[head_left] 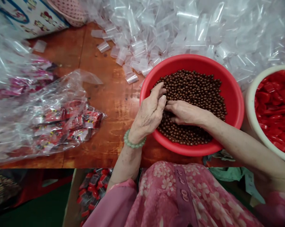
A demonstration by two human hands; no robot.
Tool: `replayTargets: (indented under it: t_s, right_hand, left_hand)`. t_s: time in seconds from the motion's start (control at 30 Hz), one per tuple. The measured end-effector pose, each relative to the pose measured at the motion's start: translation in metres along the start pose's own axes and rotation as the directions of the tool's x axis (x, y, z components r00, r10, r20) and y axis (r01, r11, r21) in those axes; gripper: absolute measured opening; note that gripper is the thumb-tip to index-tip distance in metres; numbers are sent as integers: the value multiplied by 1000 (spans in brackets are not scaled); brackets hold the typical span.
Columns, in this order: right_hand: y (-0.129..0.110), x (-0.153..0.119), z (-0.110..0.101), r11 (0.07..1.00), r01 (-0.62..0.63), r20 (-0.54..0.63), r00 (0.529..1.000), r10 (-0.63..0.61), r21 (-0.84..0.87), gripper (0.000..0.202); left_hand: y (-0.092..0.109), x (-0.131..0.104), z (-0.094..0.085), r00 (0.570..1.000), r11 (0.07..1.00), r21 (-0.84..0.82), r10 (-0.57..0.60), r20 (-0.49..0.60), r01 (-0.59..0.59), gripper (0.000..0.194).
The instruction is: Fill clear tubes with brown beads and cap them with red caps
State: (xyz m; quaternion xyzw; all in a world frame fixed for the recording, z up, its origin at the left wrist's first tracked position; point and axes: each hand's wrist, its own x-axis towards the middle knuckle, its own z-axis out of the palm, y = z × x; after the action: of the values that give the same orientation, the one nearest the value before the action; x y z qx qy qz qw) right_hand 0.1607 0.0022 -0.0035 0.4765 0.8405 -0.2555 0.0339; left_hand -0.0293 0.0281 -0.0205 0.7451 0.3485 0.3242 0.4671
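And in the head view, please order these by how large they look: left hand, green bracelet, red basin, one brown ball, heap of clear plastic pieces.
Largest to smallest:
1. Heap of clear plastic pieces, partly cut off
2. Red basin
3. Left hand
4. Green bracelet
5. One brown ball

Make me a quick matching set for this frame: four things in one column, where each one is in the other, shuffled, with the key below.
Things
1. Brown balls
2. Glossy red pieces
3. Clear plastic pieces
4. Green bead bracelet

Places
A. Around the wrist of the left hand
B. Inside the red basin
C. Heaped on the table, beyond the basin
D. In the pale-rimmed tub at the right edge of the view

Pairs: 1-B, 2-D, 3-C, 4-A
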Motion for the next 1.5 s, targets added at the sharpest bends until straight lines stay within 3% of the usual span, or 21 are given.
replayTargets:
  t_s: [0.17,0.37,0.53,0.63,0.77,0.9,1.07,1.17,1.33,1.5]
  right_hand:
    - [3,3,5,949,67,-99,994,-38,308,25]
    - [5,-5,-3,752,160,-253,967,10,639,32]
    - [9,-12,-12,634,247,-334,942,18,733,38]
    - [8,-16,-16,647,235,-330,943,27,725,33]
    - [4,-21,-17,665,224,-333,942,39,713,26]
    - [0,-23,-16,636,227,-362,928,88,737,32]
    - [-1,-24,-12,636,260,-487,848,209,726,37]
    - [-2,-26,-13,720,274,-552,814,179,638,38]
    - [-2,-30,-20,841,272,-570,820,51,468,11]
    - [2,-29,-25,842,245,-503,864,36,480,18]
  left_hand:
    - [5,-1,1,998,994,-100,-47,-31,44,52]
    - [11,-4,3,993,976,-208,-87,-82,68,49]
    - [5,-5,-2,998,963,-269,23,56,-7,65]
    - [3,-4,-4,990,958,-288,38,134,2,75]
    - [9,-1,-4,993,982,-187,3,119,19,54]
    - [16,0,-1,995,970,-236,-32,92,53,47]
    - [20,-1,1,994,947,-305,-85,73,103,41]
    - [21,0,0,988,924,-356,-110,106,141,38]
    - [21,4,-3,977,907,-382,-122,173,181,27]
    - [19,8,-5,972,933,-321,-93,216,161,19]
